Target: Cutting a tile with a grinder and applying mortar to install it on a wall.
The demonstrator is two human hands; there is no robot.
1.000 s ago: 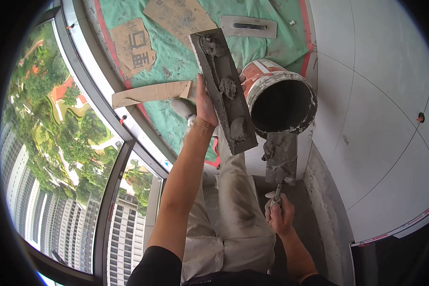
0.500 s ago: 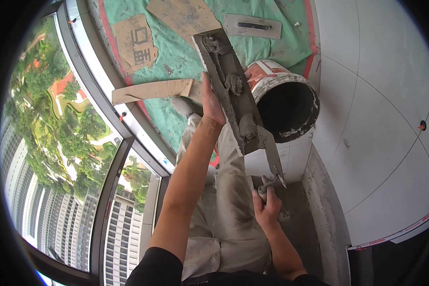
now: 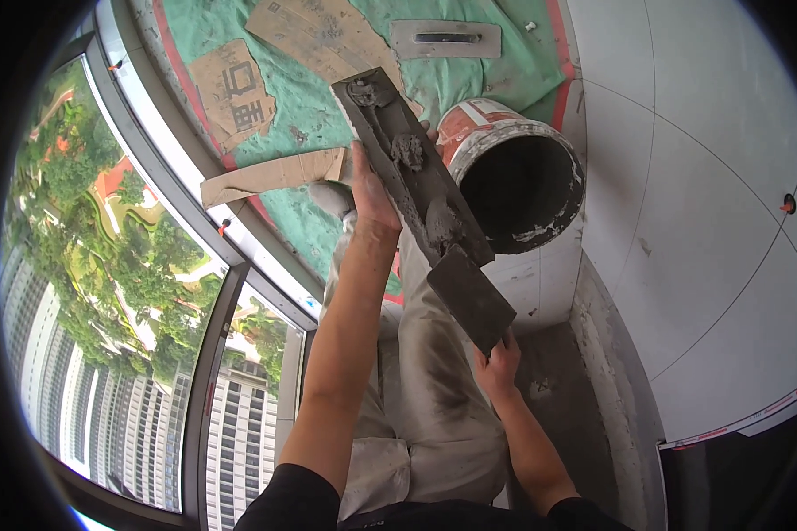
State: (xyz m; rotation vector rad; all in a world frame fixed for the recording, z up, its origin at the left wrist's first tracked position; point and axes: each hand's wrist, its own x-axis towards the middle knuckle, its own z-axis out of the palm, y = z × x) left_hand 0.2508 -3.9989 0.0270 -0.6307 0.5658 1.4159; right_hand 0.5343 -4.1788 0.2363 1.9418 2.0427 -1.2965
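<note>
My left hand (image 3: pixel 374 196) grips the long edge of a narrow tile strip (image 3: pixel 433 180) and holds it tilted in front of me. Grey mortar coats its upper face, with three thick lumps (image 3: pixel 407 152) along its length. In my right hand (image 3: pixel 499 370) is a trowel (image 3: pixel 472 299), its flat grey blade turned up toward me and its tip at the strip's near end, close to the nearest lump. The blade hides the trowel's handle and part of my right fingers. Just right of the strip lies a tipped bucket (image 3: pixel 568 164), its dark mouth facing me.
Green sheeting (image 3: pixel 292 212) covers the floor ahead, bearing cardboard pieces (image 3: pixel 230 93) and a flat plastering float (image 3: pixel 447 39). Large pale wall tiles (image 3: pixel 708 203) rise on the right. On the left runs a window frame (image 3: pixel 226 305) with trees and buildings outside.
The trowel has turned from edge-on to showing its flat blade face, still at the strip's near end. The strip's far end has swung a little left and nearer.
</note>
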